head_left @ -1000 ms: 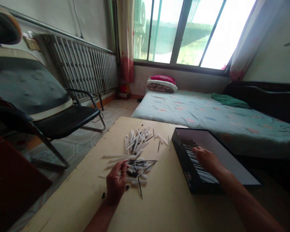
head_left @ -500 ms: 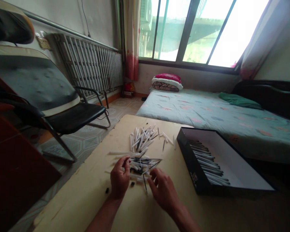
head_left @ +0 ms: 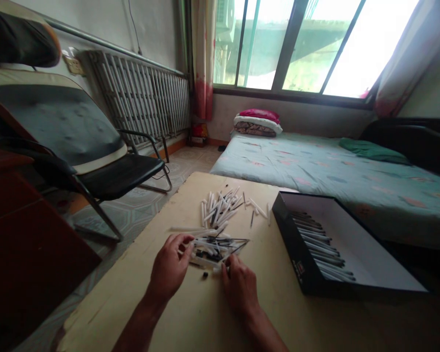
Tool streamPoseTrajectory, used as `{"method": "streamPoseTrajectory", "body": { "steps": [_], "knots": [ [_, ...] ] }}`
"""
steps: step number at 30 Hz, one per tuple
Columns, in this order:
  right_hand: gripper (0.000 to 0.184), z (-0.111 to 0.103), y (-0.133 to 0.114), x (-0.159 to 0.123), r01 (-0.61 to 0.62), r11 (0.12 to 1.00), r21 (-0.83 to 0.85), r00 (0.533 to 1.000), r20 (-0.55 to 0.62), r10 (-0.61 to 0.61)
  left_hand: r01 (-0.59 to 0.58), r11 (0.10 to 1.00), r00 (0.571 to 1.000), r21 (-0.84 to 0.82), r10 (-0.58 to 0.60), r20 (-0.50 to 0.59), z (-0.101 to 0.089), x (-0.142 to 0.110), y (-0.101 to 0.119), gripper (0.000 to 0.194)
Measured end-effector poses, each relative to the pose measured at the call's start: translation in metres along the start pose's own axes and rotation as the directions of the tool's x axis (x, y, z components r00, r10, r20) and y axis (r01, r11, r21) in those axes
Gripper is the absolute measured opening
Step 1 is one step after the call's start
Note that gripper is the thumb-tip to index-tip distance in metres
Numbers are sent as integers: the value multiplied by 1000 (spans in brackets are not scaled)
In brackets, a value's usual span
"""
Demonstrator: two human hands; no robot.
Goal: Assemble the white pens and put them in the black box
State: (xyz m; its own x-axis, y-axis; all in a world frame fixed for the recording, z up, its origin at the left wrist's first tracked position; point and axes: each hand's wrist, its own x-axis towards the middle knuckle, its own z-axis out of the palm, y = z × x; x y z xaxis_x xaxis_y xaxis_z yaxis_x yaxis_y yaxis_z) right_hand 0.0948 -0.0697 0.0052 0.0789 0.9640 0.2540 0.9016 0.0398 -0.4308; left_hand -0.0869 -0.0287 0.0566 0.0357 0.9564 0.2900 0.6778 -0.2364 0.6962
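A pile of white pen barrels (head_left: 220, 208) and thin dark refills (head_left: 238, 248) lies across the table, with small black caps among them. At the pile's near left edge is my left hand (head_left: 170, 264), its thumb and fingers closed around a white tube-like piece that is mostly hidden. My right hand (head_left: 241, 283) is at the near right edge, fingertips pressed together low by the pile; what they hold, if anything, is hidden. A loose black cap (head_left: 205, 275) rests on the table between both hands.
Right of the pile stands a black open box (head_left: 291, 249) with a row of grey pens (head_left: 324, 247) inside. The pale table (head_left: 106, 313) has a worn left edge. Beyond it are a bed (head_left: 264, 156) and a black chair (head_left: 121, 173).
My left hand has shifted left and down and its wrist has turned. My right hand's fingers have drawn in; the dark refill beside them no longer shows there. The view has shifted slightly.
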Motion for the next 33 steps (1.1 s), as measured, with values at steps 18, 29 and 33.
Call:
{"method": "streamPoseTrajectory", "body": {
  "steps": [18, 29, 33],
  "knots": [
    [26, -3, 45, 12, -168, 856, 488, 931, -206, 300, -62, 948, 932, 312, -57, 358, 8, -38, -15, 11],
    [30, 2, 56, 18, -187, 702, 687, 830, -272, 487, -240, 963, 934, 122, 195, 299, 67, 13, 39, 7],
    [28, -2, 53, 19, -166, 697, 698, 823, -291, 487, -277, 950, 927, 142, 225, 300, 92, 27, 43, 8]
  ]
}}
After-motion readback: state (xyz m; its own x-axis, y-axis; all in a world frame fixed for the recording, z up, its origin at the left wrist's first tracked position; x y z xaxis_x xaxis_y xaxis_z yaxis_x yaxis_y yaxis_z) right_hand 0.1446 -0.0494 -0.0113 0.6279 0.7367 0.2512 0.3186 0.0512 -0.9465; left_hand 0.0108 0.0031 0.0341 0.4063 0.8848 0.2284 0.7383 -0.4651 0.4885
